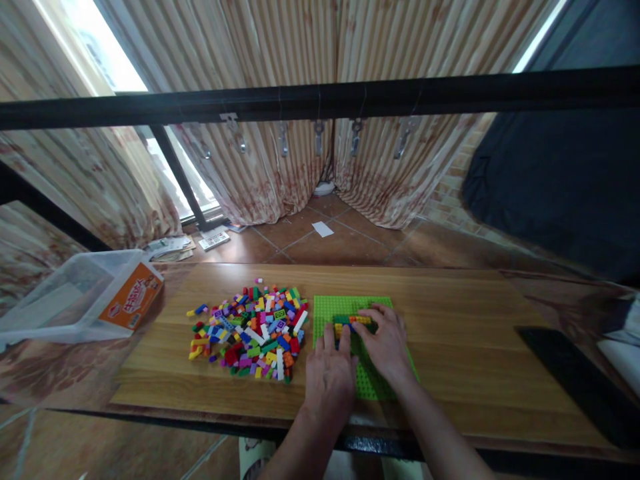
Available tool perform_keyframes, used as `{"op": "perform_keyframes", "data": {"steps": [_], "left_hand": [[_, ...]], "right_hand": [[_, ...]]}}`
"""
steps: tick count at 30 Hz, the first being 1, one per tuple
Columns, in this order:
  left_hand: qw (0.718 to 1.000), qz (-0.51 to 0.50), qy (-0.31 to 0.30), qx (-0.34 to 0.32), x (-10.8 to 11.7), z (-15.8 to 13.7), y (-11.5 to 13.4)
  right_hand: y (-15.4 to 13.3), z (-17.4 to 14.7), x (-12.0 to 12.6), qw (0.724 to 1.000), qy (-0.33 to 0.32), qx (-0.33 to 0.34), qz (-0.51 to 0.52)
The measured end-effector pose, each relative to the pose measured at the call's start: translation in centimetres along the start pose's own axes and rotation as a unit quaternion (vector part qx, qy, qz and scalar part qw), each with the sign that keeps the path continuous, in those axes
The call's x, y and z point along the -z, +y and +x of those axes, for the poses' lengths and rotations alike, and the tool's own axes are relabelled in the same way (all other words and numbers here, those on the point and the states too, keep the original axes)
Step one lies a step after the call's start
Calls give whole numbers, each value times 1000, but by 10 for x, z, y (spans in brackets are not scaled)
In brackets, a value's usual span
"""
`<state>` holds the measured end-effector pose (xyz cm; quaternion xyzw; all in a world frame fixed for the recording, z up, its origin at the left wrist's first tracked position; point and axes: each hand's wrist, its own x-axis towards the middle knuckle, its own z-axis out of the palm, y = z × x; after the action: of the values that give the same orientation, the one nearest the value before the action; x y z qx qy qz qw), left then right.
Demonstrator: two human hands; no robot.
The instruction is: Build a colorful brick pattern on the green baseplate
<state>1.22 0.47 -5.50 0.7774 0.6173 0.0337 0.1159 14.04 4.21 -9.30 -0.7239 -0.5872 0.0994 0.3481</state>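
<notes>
A green studded baseplate [325, 305] lies on the table, carrying a small cluster of colourful building bricks [345, 320] in green, yellow, orange and blue. My left hand [331, 370] rests over the plate's left part, its fingers stretched out with the tips at the near-left side of the cluster. From the right, my right hand [386, 341] curls its thumb and fingers around the cluster's right end, where orange and yellow bricks show between them. My fingers hide part of the cluster.
Left of the plate spreads a pile of loose bricks [260, 330]. A clear plastic bin [75, 313] with an orange label stands at the far left. A dark flat object [575, 380] lies at the right. A black rail [320, 103] crosses beyond the wooden table [460, 320].
</notes>
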Motion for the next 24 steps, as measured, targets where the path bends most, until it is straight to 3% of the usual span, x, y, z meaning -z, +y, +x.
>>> {"op": "perform_keyframes", "data": {"steps": [18, 24], "left_hand": [[1000, -16, 10, 3, 1, -3, 1], [1000, -25, 15, -1, 1, -5, -2]], "right_hand": [[3, 1, 1, 999, -33, 18, -33], [12, 9, 9, 998, -33, 49, 19]]}}
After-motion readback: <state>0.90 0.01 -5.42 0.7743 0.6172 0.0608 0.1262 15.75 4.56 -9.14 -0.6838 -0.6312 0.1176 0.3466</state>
